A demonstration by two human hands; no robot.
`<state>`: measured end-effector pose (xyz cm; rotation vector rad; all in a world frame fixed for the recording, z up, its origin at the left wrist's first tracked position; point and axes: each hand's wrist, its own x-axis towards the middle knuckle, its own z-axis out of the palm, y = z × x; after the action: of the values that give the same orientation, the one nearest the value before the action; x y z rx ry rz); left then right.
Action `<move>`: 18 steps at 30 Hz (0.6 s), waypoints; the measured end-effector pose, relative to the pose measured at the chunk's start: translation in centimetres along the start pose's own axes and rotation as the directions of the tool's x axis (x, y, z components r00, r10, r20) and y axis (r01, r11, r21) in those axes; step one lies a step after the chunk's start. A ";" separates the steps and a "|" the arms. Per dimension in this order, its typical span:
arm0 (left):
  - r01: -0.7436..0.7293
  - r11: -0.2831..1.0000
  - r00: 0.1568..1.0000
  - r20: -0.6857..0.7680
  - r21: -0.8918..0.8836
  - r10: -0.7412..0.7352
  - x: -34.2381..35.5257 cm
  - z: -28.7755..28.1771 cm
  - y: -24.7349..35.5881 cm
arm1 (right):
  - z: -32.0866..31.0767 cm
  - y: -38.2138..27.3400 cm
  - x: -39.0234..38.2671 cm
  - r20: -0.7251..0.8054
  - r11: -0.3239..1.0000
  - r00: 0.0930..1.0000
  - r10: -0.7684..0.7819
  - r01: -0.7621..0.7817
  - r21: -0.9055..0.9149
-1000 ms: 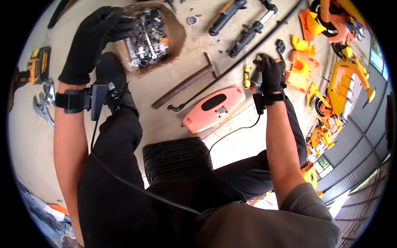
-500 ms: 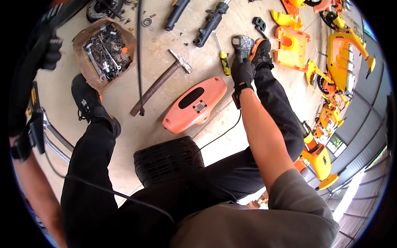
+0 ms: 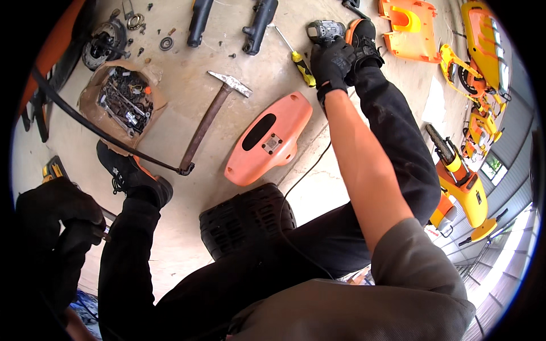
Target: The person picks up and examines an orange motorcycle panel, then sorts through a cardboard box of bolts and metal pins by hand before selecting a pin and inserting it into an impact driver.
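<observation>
Grey metal part point(image 3: 325, 29), small and blocky, gripped in gloved right hand point(image 3: 334, 59), up off concrete floor, just beside shoe toe. Yellow-handled screwdriver point(image 3: 296, 54) flat on floor, just left of hand.

At nine o'clock the fisheye rim cuts off the gloved left hand point(image 3: 57, 219), hiding what its fingers grip. At twelve o'clock the right hand point(image 3: 333, 59) covers part of a small grey motor-like part point(image 3: 324, 29). The box's contents point(image 3: 126, 98) are too small to tell.
</observation>
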<state>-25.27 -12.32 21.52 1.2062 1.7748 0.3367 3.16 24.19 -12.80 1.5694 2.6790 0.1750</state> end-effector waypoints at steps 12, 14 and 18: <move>0.201 0.861 0.935 -0.172 -0.467 -0.312 -2.0 0.7 1.2 | -5.5 -3.6 -4.1 0.343 0.694 0.904 -0.256 -0.075 0.716; 0.419 0.721 0.866 0.005 -0.552 -0.499 -3.4 -0.1 2.7 | -8.2 -9.5 -6.4 0.272 0.318 0.811 -0.519 -0.112 0.941; 0.477 0.731 0.869 0.136 -0.488 -0.476 -2.5 2.8 0.9 | -12.1 -18.8 -10.6 0.236 0.251 0.552 -0.800 -0.049 0.967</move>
<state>-22.28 -14.67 21.97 0.3475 1.7682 0.4589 -8.96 4.84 -3.18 0.4301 2.2576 -1.8893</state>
